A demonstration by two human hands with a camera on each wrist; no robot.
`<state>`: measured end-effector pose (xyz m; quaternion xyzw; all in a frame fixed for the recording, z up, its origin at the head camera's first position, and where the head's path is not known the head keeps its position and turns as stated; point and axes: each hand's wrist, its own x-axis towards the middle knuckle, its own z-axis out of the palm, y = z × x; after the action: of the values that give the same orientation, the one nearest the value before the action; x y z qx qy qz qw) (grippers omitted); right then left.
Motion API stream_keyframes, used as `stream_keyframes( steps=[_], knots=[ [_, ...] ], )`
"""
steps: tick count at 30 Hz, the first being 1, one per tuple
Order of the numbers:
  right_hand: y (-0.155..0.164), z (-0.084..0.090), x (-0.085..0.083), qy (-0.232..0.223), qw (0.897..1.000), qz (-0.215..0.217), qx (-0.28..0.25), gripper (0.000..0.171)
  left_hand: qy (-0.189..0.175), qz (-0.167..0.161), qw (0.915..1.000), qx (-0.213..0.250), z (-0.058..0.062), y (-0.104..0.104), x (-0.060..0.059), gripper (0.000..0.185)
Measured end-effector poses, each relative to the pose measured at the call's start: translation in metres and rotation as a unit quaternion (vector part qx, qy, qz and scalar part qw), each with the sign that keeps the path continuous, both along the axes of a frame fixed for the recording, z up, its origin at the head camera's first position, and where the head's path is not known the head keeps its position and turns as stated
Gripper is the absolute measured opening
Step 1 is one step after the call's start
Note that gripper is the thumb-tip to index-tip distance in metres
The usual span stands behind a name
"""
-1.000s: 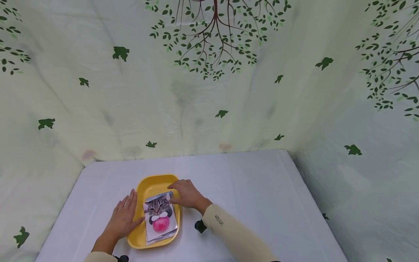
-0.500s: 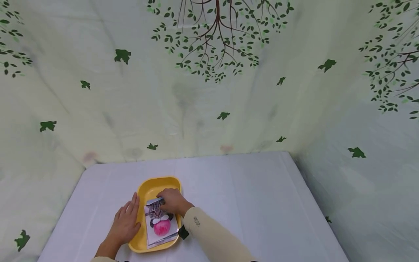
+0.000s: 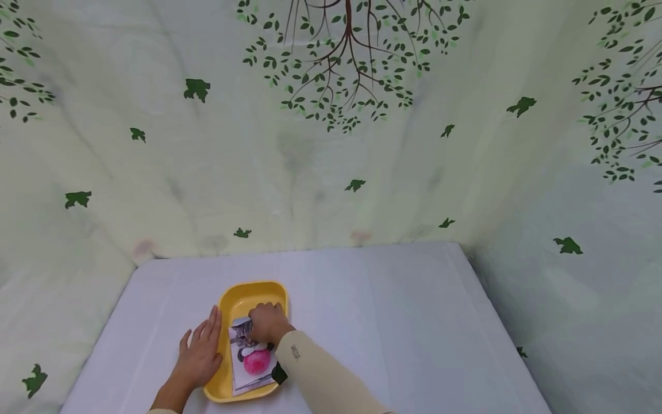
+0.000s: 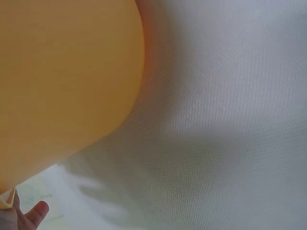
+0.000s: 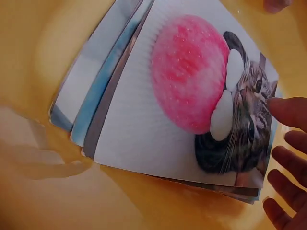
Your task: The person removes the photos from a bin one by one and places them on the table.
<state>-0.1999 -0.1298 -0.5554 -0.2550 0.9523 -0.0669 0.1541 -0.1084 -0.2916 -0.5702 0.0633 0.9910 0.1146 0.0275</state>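
Note:
A yellow tray [image 3: 226, 299] sits on the white table near its front edge and holds a stack of photos [image 3: 257, 363]. The top photo [image 5: 192, 96] shows a cat with a pink ball. My right hand [image 3: 266, 324] lies curled over the far end of the stack. In the right wrist view its thumb [image 5: 289, 110] rests on the cat picture and the other fingers [image 5: 287, 163] curl at the stack's edge. My left hand [image 3: 201, 353] lies flat on the cloth against the tray's left side. The left wrist view shows only the tray's wall [image 4: 62, 81] and a fingertip [image 4: 34, 214].
The white tablecloth [image 3: 388, 322] stretches to the right and behind the tray. Pale fabric walls with a tree-and-leaf print [image 3: 331, 144] close in the table at the back and on both sides.
My right hand has come off the tray's far right rim and settled on the top photo, fingers curling in. The left hand has stayed beside the tray.

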Motion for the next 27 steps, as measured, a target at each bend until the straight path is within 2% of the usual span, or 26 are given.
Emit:
stream_keyframes(
  steps=[4,12,15,18,21,24,27],
  knots=[
    [-0.0022,-0.0022,0.0038,0.003,1.0,-0.003,0.007,0.026,0.002,0.0,1.0,-0.007,-0.0025,-0.0015,0.0037,0.09],
    [0.0006,0.0009,0.0042,0.024,1.0,0.009,0.007,0.029,0.019,-0.003,0.9998,-0.006,-0.0048,-0.0016,0.003,0.093],
    [0.0023,0.0014,0.0028,0.022,1.0,0.003,-0.01,0.036,0.026,-0.006,0.9996,-0.006,-0.0048,-0.0013,0.0026,0.091],
    [0.0036,0.0009,0.0002,0.001,0.998,-0.017,-0.055,0.036,0.032,-0.007,0.9994,-0.01,-0.0049,-0.0012,0.0024,0.09],
    [0.0041,-0.0002,-0.0027,-0.037,0.991,-0.05,-0.121,0.026,0.028,-0.005,0.9995,-0.011,-0.0047,-0.0012,0.002,0.089],
    [0.0046,0.0006,-0.0026,-0.084,0.975,-0.089,-0.185,0.015,0.019,-0.004,0.9998,-0.007,-0.0038,-0.0023,0.0022,0.09],
    [0.0062,0.0033,-0.0002,-0.125,0.956,-0.12,-0.236,0.013,0.025,-0.008,0.9996,-0.006,-0.0037,-0.0031,0.0025,0.091]
  ],
)
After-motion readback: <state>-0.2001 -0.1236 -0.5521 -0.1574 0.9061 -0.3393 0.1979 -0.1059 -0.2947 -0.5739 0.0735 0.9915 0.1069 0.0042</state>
